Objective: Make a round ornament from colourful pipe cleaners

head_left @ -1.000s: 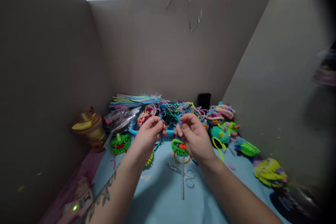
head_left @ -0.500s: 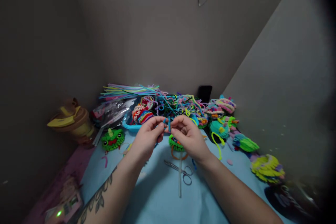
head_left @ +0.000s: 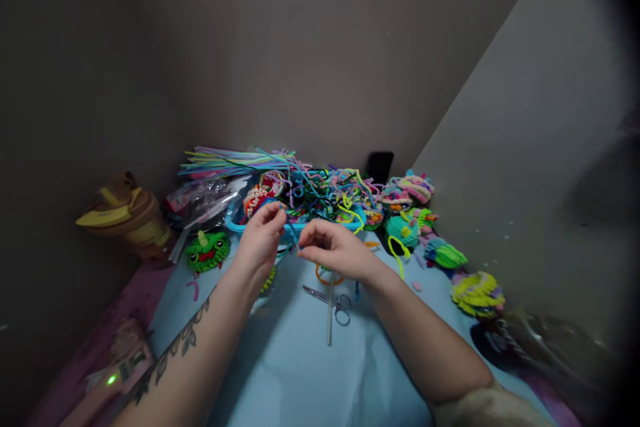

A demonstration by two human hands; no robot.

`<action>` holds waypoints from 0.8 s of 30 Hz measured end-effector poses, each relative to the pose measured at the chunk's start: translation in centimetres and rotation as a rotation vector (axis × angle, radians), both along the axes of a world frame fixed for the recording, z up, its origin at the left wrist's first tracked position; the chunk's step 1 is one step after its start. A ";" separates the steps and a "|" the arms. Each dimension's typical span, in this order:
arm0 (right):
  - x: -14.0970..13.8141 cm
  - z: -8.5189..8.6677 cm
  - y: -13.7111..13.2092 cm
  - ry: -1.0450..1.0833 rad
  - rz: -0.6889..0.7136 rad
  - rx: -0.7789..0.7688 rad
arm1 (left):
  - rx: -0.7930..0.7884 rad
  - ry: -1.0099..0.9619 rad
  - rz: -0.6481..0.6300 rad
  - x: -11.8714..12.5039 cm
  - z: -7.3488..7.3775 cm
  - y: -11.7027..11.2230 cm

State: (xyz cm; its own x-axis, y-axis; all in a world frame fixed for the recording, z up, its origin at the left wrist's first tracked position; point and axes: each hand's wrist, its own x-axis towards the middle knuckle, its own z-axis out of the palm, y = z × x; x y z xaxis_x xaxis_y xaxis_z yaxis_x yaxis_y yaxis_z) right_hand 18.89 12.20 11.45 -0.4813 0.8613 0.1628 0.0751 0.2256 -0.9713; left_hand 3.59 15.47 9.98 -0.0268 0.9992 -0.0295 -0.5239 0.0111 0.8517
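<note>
My left hand (head_left: 263, 240) and my right hand (head_left: 333, 250) are raised close together over a light blue mat (head_left: 300, 367). Both pinch a thin blue pipe cleaner (head_left: 291, 235) that runs between their fingertips. Just behind the hands stands a blue tray (head_left: 235, 223) heaped with tangled pipe cleaners (head_left: 325, 190) of many colours. An orange loop (head_left: 327, 277) lies under my right hand. Small scissors (head_left: 333, 299) rest on the mat in front of the hands.
Grey partition walls close in on three sides. Finished fuzzy figures sit around: a green one (head_left: 206, 250) at left, teal and green ones (head_left: 443, 253) and a yellow one (head_left: 477, 293) at right. A brown-yellow cup (head_left: 125, 213) stands far left, a bundle of straight pipe cleaners (head_left: 225, 161) at the back.
The view has tilted down and shifted. My hands have moved left and slightly apart, still pinching the blue pipe cleaner; my left hand is now higher, near the tray.
</note>
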 end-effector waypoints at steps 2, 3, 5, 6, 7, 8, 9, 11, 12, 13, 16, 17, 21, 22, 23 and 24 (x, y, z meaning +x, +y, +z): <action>0.2 0.5 -0.3 -0.090 0.098 0.004 | 0.027 -0.093 0.086 -0.3 -0.2 0.6; 0.3 0.7 -0.5 -0.122 0.127 0.014 | 0.040 -0.129 0.115 -0.4 -0.3 0.8; 0.3 1.0 -0.7 -0.158 0.155 0.035 | 0.015 -0.144 0.119 -0.7 -0.2 1.1; 0.3 1.0 -0.8 -0.163 0.158 0.044 | -0.030 -0.122 0.103 -0.8 -0.1 1.0; 0.2 1.0 -0.8 -0.162 0.156 0.050 | -0.087 -0.089 0.090 -0.9 0.0 0.9; 0.1 0.9 -0.8 -0.151 0.140 0.052 | -0.137 -0.054 0.084 -0.9 0.1 0.7; 0.0 0.8 -0.7 -0.127 0.108 0.053 | -0.168 -0.026 0.074 -0.9 0.3 0.4; -0.2 0.4 -0.5 -0.045 0.000 0.051 | -0.172 -0.006 -0.004 -0.5 0.6 -0.4; -0.3 0.2 -0.3 0.003 -0.068 0.050 | -0.160 -0.013 -0.083 -0.3 0.7 -0.8; -0.4 -0.1 -0.1 0.045 -0.127 0.051 | -0.157 -0.022 -0.163 0.0 0.7 -1.2; -0.6 -0.8 0.4 0.081 -0.205 0.050 | -0.133 -0.042 -0.280 1.0 0.5 -2.0; -0.7 -1.1 0.6 0.073 -0.206 0.047 | -0.121 -0.043 -0.303 1.3 0.2 -2.1; -1.0 -1.9 0.8 0.033 -0.199 0.049 | -0.151 -0.064 -0.267 1.9 -0.8 -1.9; -1.0 -2.0 0.8 0.009 -0.200 0.061 | -0.170 -0.074 -0.240 1.8 -0.8 -1.7; -0.9 -2.1 0.9 -0.026 -0.207 0.082 | -0.190 -0.087 -0.212 1.5 -0.8 -1.5; -0.6 -2.1 1.1 -0.070 -0.224 0.111 | -0.212 -0.104 -0.181 1.2 -0.5 -1.2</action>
